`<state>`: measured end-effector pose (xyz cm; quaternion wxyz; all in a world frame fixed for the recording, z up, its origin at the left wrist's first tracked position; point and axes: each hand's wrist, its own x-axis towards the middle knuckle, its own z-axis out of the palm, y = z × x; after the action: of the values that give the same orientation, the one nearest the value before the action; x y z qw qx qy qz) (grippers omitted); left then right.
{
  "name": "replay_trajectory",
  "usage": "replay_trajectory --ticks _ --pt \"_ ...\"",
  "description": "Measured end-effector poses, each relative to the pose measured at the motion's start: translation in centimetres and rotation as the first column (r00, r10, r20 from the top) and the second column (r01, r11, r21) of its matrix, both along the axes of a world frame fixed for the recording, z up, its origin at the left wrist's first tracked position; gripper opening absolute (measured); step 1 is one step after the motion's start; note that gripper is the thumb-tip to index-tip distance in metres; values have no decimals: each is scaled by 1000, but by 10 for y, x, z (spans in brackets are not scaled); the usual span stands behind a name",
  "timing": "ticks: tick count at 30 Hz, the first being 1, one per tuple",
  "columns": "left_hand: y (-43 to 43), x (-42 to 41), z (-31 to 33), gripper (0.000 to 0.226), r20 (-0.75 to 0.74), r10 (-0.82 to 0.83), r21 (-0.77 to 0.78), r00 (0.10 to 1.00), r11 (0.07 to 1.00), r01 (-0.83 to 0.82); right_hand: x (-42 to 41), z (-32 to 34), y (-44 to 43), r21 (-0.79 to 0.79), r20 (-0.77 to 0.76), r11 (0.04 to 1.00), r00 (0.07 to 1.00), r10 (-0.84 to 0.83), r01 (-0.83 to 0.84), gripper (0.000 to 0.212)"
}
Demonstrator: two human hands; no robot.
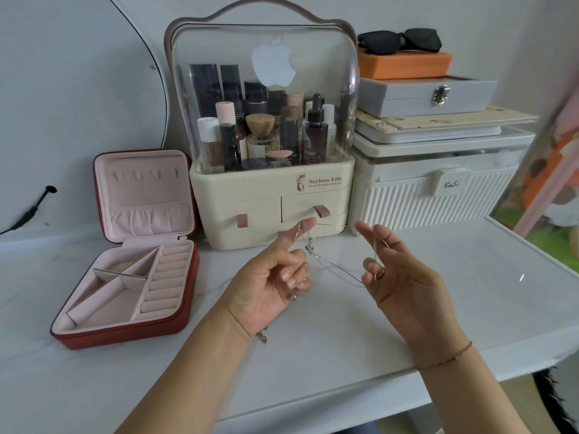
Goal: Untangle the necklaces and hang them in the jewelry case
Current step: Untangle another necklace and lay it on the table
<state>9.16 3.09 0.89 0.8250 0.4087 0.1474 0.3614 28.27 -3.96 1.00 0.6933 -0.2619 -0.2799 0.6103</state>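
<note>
L hand point(269, 283): palm up, index finger out w/ chain looped over it, other fingers curled in on the strands; gripping the necklaces.
R hand point(404, 277): palm up, fingers curled w/ chain hooked round them; also gripping.
Necklaces point(309, 247): thin chains, still crossed, strung between both hands above the table point(470, 292); small pendants bunched by L fingertips, one end dangles under the L wrist.
Jewelry case point(125, 335): red, open, well left of the L hand; base shows pink lining, dividers and ring rolls. Lid point(142, 189) stands upright, w/ a hook row over a gathered pouch.
Organiser point(272, 189): cream, just behind the grip; clear dome closed over bottles point(315, 133) and jars packed upright, two drawers below pushed in.
Ribbed box point(407, 202): white, behind the R hand, lid on; contents can't tell.
Grey box point(423, 95): stacked above that, latch closed.
Orange box point(404, 65): on the grey one, sunglasses point(401, 40) on top.
</note>
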Motion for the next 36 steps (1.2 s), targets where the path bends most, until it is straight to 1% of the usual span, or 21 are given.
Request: replay_trajectory --ticks 3,4,6,7,9,10,12,14,16,19,20,21,23,24,26,28,30,32,34,35,36 --pt "0 2 0 43 29 50 -32 998 998 -49 4 -3 1 0 -60 1000 998 16 -16 28" --pt "1 3 0 39 32 73 -45 997 996 -72 5 -4 2 15 -80 999 996 30 -29 32" --pt "1 4 -1 36 34 124 -86 992 989 -121 8 -6 3 37 -118 998 992 53 -49 55" --pt "1 4 -1 29 30 151 -111 988 983 -147 9 -7 4 36 -136 998 989 52 -48 61" --pt "2 5 -1 10 16 198 -143 980 971 -194 10 -8 4 31 -178 999 983 42 -37 62" --pt "1 6 0 7 15 210 -148 978 967 -205 9 -7 4 25 -198 999 980 34 -29 60" --pt "0 6 1 17 18 217 -136 976 968 -212 9 -8 4 8 -220 1000 975 27 -26 57" --pt "-1 6 1 21 36 220 -124 975 969 -214 9 -9 4 4 -218 999 974 54 -54 64" --pt "0 4 -1 27 74 191 -109 979 977 -183 8 -9 4 -6 -177 995 979 98 -101 69" --pt "4 0 -2 52 143 103 -76 984 993 -93 5 -8 3 -46 -75 983 982 176 -180 74" --pt "4 -1 -3 56 152 83 -61 985 995 -74 3 -9 3 -63 -41 978 979 199 -201 73" --pt "4 -1 -2 57 157 66 -47 985 997 -59 1 -9 3 -78 0 973 976 217 -216 67" --pt "4 -1 -3 58 172 39 -35 984 999 -34 -5 -8 1 -111 124 973 969 214 -201 43" --pt "4 -1 -3 58 176 30 -30 984 999 -25 -8 -8 0 -118 195 976 959 204 -183 36" --pt "4 -1 -3 58 176 15 -23 984 1000 -11 -10 -9 -1 -92 328 987 932 157 -134 32" --pt "4 -2 -3 56 172 -8 -4 985 1000 9 -12 -11 -1 -24 515 999 856 36 -28 26" --pt "3 -3 -3 53 158 -32 23 987 999 29 -14 -11 -1 58 683 994 723 -104 89 28" --pt "2 -2 -3 51 143 -55 41 988 998 49 -17 -12 -1 129 818 978 540 -197 162 26" --pt "1 -2 -3 52 131 -71 46 989 997 66 -19 -14 -1 186 927 964 291 -236 190 18" --pt "1 -2 -3 52 120 -81 52 989 996 75 -19 -15 -1 199 953 960 188 -236 196 15" --pt "0 -2 -3 52 106 -92 63 990 994 85 -20 -15 -2 207 962 957 136 -237 204 13"
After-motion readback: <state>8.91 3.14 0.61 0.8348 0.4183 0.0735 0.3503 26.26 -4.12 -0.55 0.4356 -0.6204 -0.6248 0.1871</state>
